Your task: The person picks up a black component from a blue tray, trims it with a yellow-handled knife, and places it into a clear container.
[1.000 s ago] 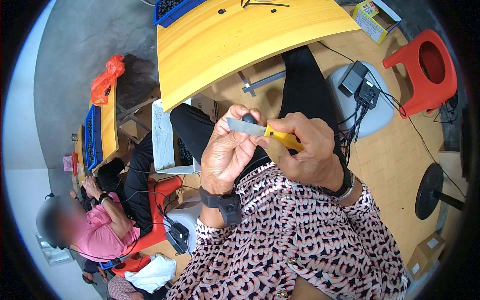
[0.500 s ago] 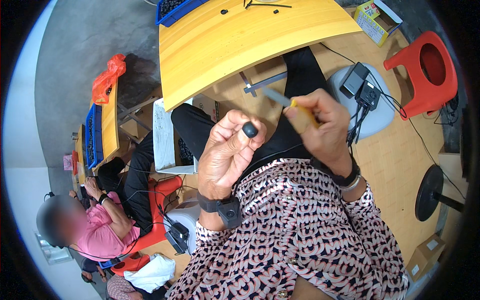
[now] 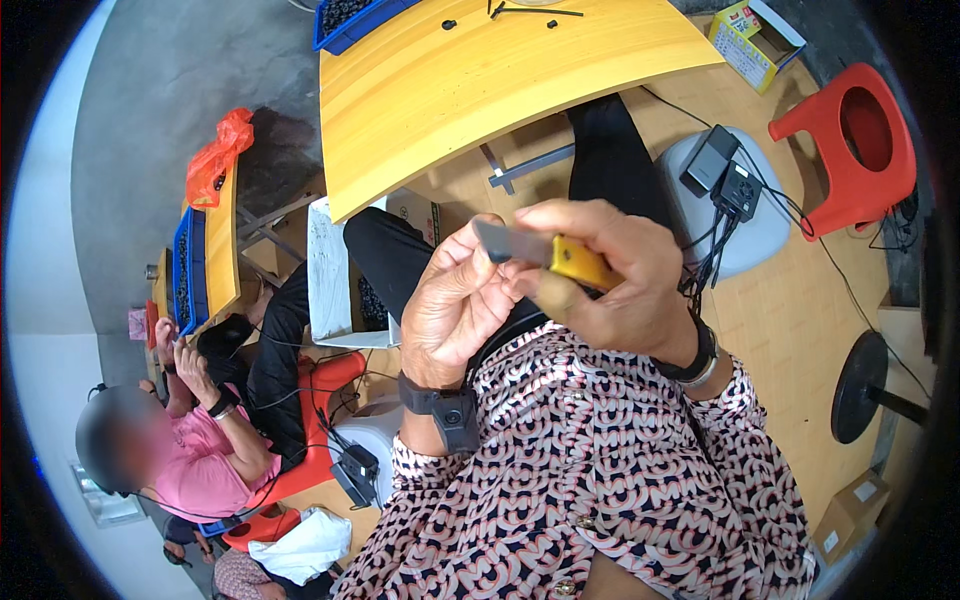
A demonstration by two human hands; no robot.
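Hands rejoined: right hand (image 3: 610, 285) grips yellow-handled flat grey blade (image 3: 545, 252); left hand (image 3: 460, 300) pinches blade tip.

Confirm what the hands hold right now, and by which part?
Right hand grips a utility knife by its yellow handle. Left hand pinches near the grey blade end; anything small inside it is hidden.

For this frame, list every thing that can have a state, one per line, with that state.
Utility knife: blade extended, held in the right hand, tip at the left hand.
Left hand: fingers curled; whether it holds anything cannot be told.
Red stool: upright, unoccupied.
Cardboard box: open on the floor.
Blue bin: on the yellow table, filled with small dark parts.
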